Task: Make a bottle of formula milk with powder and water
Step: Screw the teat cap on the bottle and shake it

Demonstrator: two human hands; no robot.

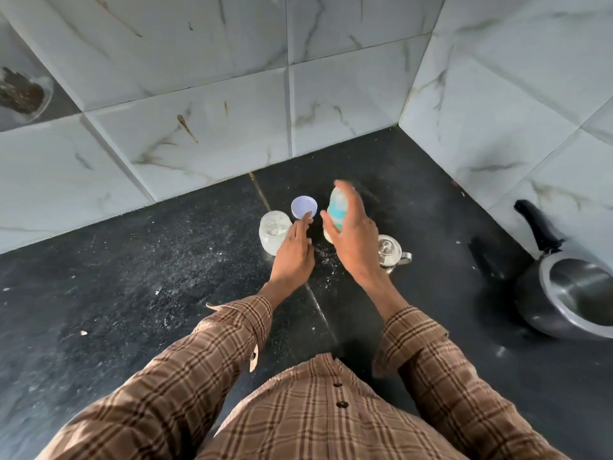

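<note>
My right hand [353, 237] is shut on the feeding bottle [337, 207], a clear bottle with teal markings, held above the dark counter [132, 277] and blurred by motion. My left hand [295, 252] lies flat with fingers extended, its fingertips touching the white round lid [302, 206] that rests upside down on the counter. An open clear jar [273, 234] with white powder inside stands just left of my left hand. A small steel kettle [391, 254] sits partly hidden behind my right wrist. White powder specks [326, 260] are scattered between my hands.
A steel pressure cooker [570, 293] with a black handle stands at the right edge. Marble-look tiled walls [232, 94] close the counter at the back and right. A glass jar of dark contents [23, 94] sits on a ledge at far left.
</note>
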